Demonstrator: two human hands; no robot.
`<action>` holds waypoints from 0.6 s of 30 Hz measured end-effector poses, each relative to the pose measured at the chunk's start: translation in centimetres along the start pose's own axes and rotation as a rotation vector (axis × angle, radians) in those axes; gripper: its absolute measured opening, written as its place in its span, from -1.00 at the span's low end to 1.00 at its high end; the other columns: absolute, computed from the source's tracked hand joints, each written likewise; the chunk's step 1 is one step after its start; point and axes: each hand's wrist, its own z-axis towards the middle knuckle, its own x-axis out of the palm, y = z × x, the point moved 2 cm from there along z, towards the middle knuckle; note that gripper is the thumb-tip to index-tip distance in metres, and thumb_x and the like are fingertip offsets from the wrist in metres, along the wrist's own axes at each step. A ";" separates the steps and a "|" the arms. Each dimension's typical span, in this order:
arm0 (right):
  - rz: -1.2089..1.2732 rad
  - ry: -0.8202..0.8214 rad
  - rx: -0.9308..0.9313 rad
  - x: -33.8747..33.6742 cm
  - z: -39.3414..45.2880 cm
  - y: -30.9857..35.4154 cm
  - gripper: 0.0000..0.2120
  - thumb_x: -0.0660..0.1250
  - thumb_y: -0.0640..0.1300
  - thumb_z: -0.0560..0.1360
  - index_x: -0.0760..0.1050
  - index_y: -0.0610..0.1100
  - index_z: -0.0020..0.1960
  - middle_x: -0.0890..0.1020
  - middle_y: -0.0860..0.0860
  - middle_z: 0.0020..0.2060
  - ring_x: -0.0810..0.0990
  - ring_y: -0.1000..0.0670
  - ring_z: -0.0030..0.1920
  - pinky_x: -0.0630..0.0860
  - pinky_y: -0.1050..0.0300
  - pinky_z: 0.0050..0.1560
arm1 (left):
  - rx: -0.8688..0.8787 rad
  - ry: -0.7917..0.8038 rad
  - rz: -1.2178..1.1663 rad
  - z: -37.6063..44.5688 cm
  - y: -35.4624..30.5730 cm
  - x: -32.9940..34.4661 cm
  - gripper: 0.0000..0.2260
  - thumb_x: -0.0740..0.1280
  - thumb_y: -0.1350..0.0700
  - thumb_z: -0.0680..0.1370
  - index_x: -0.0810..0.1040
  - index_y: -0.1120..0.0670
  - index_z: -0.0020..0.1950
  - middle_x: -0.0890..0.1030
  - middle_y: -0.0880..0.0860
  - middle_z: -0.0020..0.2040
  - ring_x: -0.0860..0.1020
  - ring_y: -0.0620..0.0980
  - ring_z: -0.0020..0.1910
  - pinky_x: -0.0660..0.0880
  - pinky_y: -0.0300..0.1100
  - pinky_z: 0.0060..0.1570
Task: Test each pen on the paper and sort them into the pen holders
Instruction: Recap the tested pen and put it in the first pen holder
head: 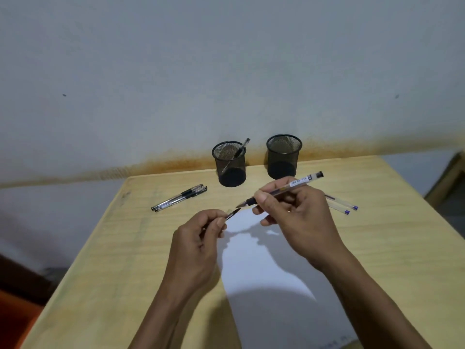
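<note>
My right hand (297, 215) grips a clear pen (289, 187) with a black end, its bare tip pointing left above the white paper (271, 280). My left hand (198, 245) pinches the pen's cap (232, 214), held just apart from the tip. Two black pens (180, 197) lie side by side on the table to the left. Two clear pens with blue ends (344, 206) lie to the right, partly hidden by my right hand. The left mesh holder (229, 163) has one black pen (239, 150) leaning in it. I see no pen in the right mesh holder (283, 156).
The wooden table (113, 260) stands against a grey wall (226, 71). Its left edge runs diagonally; its right edge drops off near a wooden piece of furniture (450, 182) at the far right.
</note>
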 end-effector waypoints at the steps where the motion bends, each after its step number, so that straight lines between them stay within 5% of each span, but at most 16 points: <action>1: -0.023 0.014 -0.010 0.0 0.0 0.0 -0.96 0.44 -0.21 0.54 0.63 -0.17 -0.03 0.73 -0.03 -0.24 0.74 0.04 -0.19 0.65 0.22 -0.27 | 0.018 0.008 0.001 -0.2 -0.2 0.0 -0.82 0.30 0.21 0.60 0.63 -0.05 -0.01 0.66 -0.13 -0.18 0.63 -0.08 -0.16 0.53 -0.29 -0.14; 13: -0.192 0.079 -0.035 0.7 -0.2 -0.5 -0.98 0.50 -0.11 0.50 0.69 -0.06 -0.10 0.72 0.13 -0.22 0.70 0.07 -0.11 0.67 0.11 -0.15 | 0.131 0.033 0.029 -0.8 -1.4 -0.5 -0.86 0.29 0.10 0.56 0.62 -0.10 -0.02 0.64 -0.12 -0.19 0.61 -0.05 -0.20 0.47 -0.34 -0.20; 18: 0.017 0.005 -0.003 0.8 -0.6 -0.6 -0.95 0.50 -0.23 0.49 0.65 -0.19 -0.10 0.69 0.02 -0.32 0.58 0.13 -0.34 0.56 0.22 -0.30 | 0.161 0.028 0.048 -0.6 -2.7 -0.2 -0.84 0.30 0.12 0.55 0.63 -0.06 -0.16 0.59 -0.09 -0.31 0.55 -0.07 -0.28 0.48 -0.22 -0.26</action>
